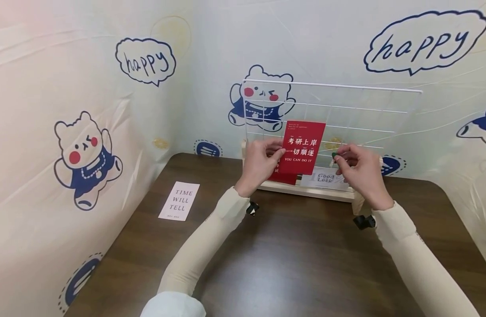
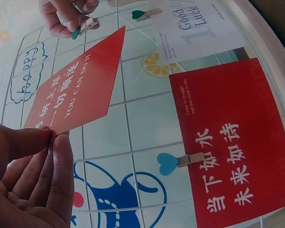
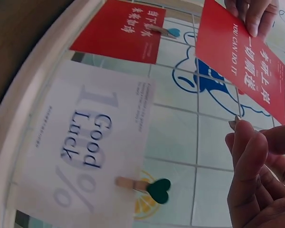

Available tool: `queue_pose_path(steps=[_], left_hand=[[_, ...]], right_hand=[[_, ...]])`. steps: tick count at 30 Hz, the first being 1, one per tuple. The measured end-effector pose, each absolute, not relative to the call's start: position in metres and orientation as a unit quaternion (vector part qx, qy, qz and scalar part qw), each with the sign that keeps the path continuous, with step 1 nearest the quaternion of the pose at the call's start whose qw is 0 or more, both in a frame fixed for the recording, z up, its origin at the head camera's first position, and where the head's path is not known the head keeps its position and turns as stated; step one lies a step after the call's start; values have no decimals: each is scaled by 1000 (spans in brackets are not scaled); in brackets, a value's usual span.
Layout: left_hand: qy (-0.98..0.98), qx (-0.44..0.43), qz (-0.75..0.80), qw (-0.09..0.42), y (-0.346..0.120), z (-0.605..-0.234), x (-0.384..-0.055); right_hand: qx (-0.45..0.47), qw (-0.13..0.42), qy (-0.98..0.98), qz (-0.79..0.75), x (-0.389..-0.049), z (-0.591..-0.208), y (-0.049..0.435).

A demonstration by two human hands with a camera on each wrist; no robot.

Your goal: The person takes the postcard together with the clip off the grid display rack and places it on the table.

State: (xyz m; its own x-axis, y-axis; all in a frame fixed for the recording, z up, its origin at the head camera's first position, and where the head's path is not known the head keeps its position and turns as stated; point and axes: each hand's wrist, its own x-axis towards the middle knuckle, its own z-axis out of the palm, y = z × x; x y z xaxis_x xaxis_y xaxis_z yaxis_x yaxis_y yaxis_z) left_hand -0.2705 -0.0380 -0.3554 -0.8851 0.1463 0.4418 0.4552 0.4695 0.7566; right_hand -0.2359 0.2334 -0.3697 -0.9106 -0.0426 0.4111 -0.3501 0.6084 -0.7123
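Between left fingers (image 2: pixel 61 164): red card (image 2: pixel 85 88). Blue-heart clip (image 2: pixel 183 162): wrist views only.

Looks like a little desk nook, though I honestly can't tell if it's in a home or some studio. Dark wood-look table (image 1: pixel 286 264) tucked into a corner of creased pale fabric (image 1: pixel 211 26) with cartoon bears (image 1: pixel 84 187) and "happy" bubbles (image 1: pixel 145 64), plus a white wire grid (image 1: pixel 330 86) with motto cards (image 3: pixel 85 137) clipped on.
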Motion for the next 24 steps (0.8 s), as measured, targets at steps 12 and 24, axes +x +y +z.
queue_pose_path(steps=[12, 24], left_hand=[[-840, -163, -496, 149, -50, -356, -267], [-841, -149, -495, 160, -61, -364, -264]], right_hand=[[133, 180, -884, 410, -240, -393, 217], [146, 150, -877, 434, -238, -407, 199]])
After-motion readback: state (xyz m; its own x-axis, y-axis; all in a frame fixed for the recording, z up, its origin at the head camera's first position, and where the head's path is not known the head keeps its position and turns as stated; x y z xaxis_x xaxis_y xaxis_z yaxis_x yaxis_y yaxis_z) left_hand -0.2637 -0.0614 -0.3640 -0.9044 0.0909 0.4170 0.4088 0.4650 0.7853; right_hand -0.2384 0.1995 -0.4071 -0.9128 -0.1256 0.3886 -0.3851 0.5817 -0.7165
